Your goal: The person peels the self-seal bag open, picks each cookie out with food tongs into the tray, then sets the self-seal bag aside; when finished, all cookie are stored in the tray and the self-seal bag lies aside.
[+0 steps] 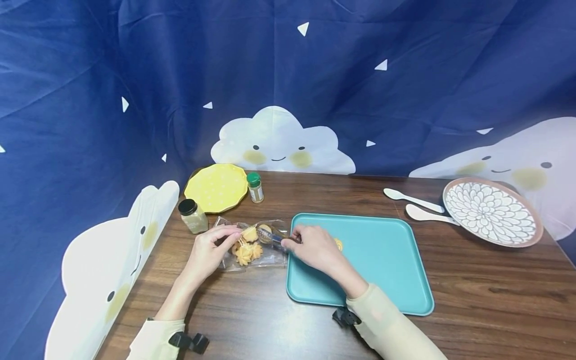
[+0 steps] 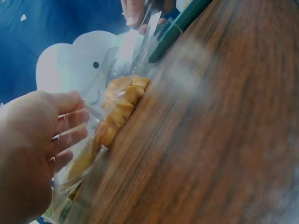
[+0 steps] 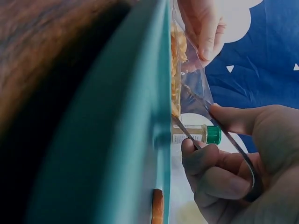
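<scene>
Fingers of our left hand (image 1: 208, 252) pinch the clear bag (image 1: 272, 258), those of our right hand (image 1: 317, 247) the tongs (image 3: 239, 148), seemingly grasping cookies (image 1: 244, 254) at nine o'clock of the tray (image 1: 382, 260), next needing a gentle lift.

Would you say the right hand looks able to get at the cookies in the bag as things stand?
Probably yes: the right hand holds tongs whose tips appear to be at the cookies, with only the clear film of the bag close around them.
</scene>
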